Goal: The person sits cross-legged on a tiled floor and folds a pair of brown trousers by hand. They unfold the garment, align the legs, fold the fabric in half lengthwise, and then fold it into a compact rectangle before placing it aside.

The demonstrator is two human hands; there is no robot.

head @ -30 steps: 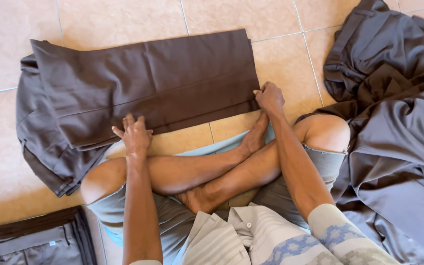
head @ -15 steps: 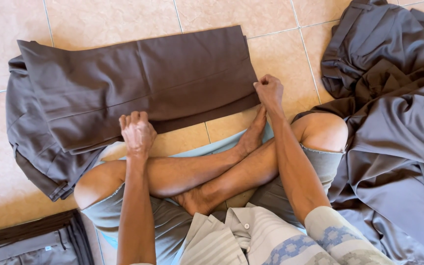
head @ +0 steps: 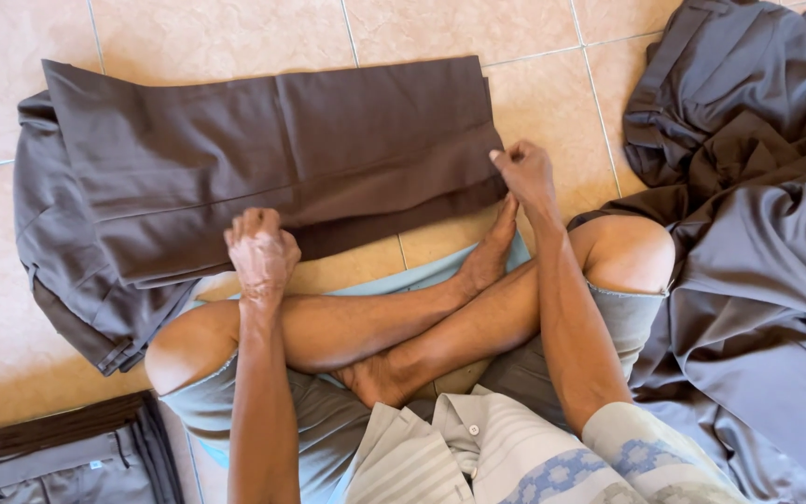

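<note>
- My left hand has its fingers curled tight into a fist on the near edge of the folded brown trousers, pinching a bit of the cloth against the floor.
- My right hand has its fingers drawn narrow, thumb and fingertips nipping the right-hand corner of the same trousers, just where the folded legs end.
- Between my two hands the trousers lie flat on the tiled floor, folded lengthwise, the long side running left to right straight ahead of me.
- The waist end bunches at the far left, where the cloth doubles under itself and hangs down toward my left knee.
- A darker strip of the under layer shows along the near edge, between the two grips.
- My legs are crossed beneath my forearms; my foot rests just below the right hand, its toes close to the trousers' near edge.
- A pale blue cloth lies under my legs, showing between shin and trousers.
- To my right a loose heap of grey-brown garments spreads over the tiles, touching my right knee and apart from the folded pair.
- At the lower left corner sits a stack of folded trousers, well apart from both hands.
</note>
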